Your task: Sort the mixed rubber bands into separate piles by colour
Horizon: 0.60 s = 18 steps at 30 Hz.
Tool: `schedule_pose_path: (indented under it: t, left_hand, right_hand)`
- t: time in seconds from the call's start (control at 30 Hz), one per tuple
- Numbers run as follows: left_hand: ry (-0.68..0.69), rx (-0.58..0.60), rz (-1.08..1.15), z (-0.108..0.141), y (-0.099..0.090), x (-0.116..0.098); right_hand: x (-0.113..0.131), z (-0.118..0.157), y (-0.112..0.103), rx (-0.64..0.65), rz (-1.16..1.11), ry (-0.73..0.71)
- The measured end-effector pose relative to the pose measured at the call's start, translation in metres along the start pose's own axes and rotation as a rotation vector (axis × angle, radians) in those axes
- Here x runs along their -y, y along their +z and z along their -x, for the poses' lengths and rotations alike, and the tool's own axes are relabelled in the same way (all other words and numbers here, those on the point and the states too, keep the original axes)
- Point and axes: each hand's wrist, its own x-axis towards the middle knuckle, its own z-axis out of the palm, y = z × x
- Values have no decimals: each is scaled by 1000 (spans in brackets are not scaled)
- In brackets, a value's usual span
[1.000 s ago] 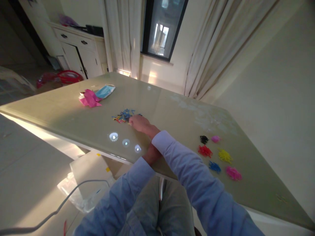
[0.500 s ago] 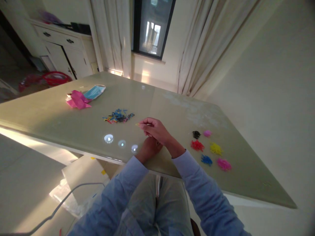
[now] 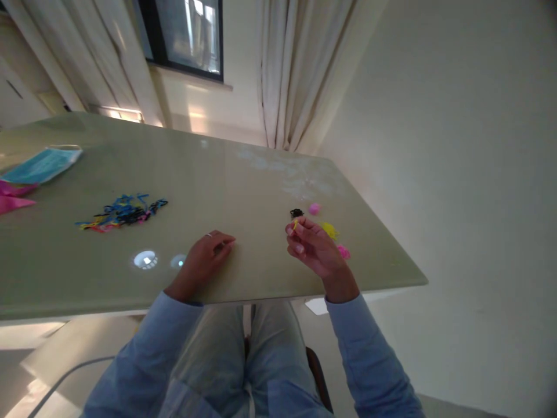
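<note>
Between the thumb and fingertips of my right hand [image 3: 317, 247] is a small yellow rubber band [image 3: 295, 224]. This hand is raised over the sorted heaps on the right and hides part of them. Around it show a black heap [image 3: 296, 213], a light pink heap [image 3: 314, 208], a yellow heap [image 3: 329, 230] and a bright pink heap [image 3: 343, 251]. My left hand [image 3: 204, 262] rests on the table near its front edge, fingers curled together, with nothing visible in them. Left of it lies a mixed pile of rubber bands [image 3: 126, 212], mostly blue and black.
A blue face mask [image 3: 42, 165] and a pink crumpled piece [image 3: 15, 197] lie at the table's left end. The glossy table [image 3: 204, 180] has its right corner near the wall. Curtains [image 3: 282, 75] and a window [image 3: 189, 35] are behind it.
My view has turned right. My right hand has moved right from beside my left hand to the sorted heaps, carrying the yellow rubber band. My left hand now lies apart from it.
</note>
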Motion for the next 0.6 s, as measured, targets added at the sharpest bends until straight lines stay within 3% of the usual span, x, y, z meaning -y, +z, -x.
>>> schedule_pose_path:
  t: [0.23, 0.5, 0.6]
  left_hand:
    - [-29, 11, -3, -1, -3, -2]
    - [-62, 15, -20, -1, -6, -2]
    - [-77, 25, -34, -1, -6, -2]
  right_hand:
    - [-3, 31, -38, -112, -46, -37]
    - [2, 42, -50, -183, -24, -9]
    - [5, 42, -58, -226, 80, -25]
